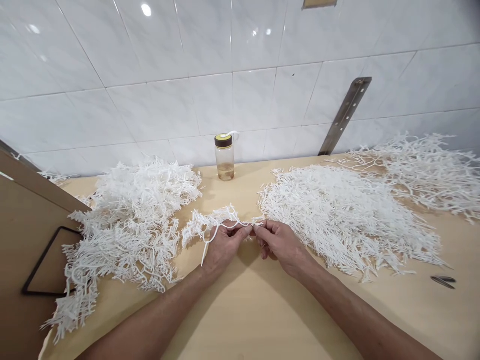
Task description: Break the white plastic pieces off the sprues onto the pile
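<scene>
My left hand (226, 246) pinches a white branching plastic stem (205, 246) whose forked twigs stick out to the left and above the fingers. Fingertip to fingertip with it, my right hand (279, 242) is closed in a pinch around the end of the same stem; the exact spot between the fingers is too small to make out. Just behind my left hand lies a small cluster of white branched pieces (198, 225). A big heap of white branched pieces (131, 220) spreads on the left, and another heap of white twigs (345, 215) is beside my right hand.
A clear bottle (225, 159) with a dark and yellow lid stands near the tiled wall. Small dark snips (443, 281) lie at the right. More white branches (431, 167) fill the back right. A metal bracket (345, 117) leans there. A brown box (33, 240) borders the left.
</scene>
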A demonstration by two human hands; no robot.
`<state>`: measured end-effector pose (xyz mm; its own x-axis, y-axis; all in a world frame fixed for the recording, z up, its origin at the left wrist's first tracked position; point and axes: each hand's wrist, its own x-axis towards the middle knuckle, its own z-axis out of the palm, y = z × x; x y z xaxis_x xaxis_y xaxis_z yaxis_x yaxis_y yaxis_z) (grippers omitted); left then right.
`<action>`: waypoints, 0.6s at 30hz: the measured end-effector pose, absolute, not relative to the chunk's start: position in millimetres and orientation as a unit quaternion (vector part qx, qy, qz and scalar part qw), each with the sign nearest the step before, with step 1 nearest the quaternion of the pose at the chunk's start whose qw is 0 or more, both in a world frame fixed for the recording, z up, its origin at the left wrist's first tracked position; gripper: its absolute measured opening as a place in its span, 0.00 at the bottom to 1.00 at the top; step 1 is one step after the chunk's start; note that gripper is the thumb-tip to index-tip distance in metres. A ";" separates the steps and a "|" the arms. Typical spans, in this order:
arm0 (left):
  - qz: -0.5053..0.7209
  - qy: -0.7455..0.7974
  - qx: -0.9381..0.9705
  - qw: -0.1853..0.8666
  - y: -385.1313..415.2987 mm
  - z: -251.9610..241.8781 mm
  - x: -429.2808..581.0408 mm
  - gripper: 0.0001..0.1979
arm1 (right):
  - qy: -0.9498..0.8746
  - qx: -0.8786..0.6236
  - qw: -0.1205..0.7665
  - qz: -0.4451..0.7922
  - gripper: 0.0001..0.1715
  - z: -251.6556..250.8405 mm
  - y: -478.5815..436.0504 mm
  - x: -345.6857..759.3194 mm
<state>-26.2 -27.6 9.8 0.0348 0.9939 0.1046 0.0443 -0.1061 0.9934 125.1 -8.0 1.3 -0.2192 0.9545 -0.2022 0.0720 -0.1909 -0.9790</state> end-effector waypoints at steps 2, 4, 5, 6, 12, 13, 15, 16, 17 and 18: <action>0.515 0.475 0.544 0.462 -26.8 6.4 -25.7 0.11 | -0.514 -0.498 0.378 0.587 0.12 0.2 -7.9 124.0; 0.522 0.469 0.543 0.461 -26.3 3.7 -25.1 0.11 | -0.515 -0.492 0.379 0.591 0.09 -0.3 -8.3 123.1; 0.523 0.465 0.544 0.463 -26.6 3.0 -24.7 0.12 | -0.515 -0.490 0.378 0.593 0.09 -0.4 -8.7 122.8; 0.521 0.463 0.547 0.464 -27.3 2.8 -24.2 0.12 | -0.513 -0.491 0.378 0.594 0.09 -0.5 -9.2 122.7; 0.509 0.488 0.563 0.432 -37.0 4.2 -22.1 0.15 | -0.476 -0.498 0.384 0.615 0.07 -3.6 -9.5 124.7; 0.508 0.494 0.561 0.427 -38.1 4.0 -21.9 0.15 | -0.474 -0.497 0.382 0.618 0.07 -4.5 -9.0 124.8; 0.512 0.503 0.554 0.422 -39.1 3.7 -21.4 0.15 | -0.480 -0.499 0.373 0.618 0.06 -6.7 -8.1 124.6; 0.516 0.506 0.546 0.423 -38.9 3.5 -21.1 0.15 | -0.487 -0.502 0.367 0.613 0.06 -7.7 -7.9 124.3; 0.520 0.509 0.538 0.425 -38.3 3.4 -20.7 0.15 | -0.494 -0.505 0.363 0.607 0.06 -8.7 -7.8 123.9; 0.522 0.511 0.531 0.429 -37.5 3.4 -20.5 0.15 | -0.501 -0.509 0.361 0.600 0.06 -9.3 -7.8 123.5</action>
<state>-20.5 -37.5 3.4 -0.0672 0.9909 0.1162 0.0943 -0.1097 0.9895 123.5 -7.8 -9.3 -0.2215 0.9431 -0.2480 0.0761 -0.2368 -0.9686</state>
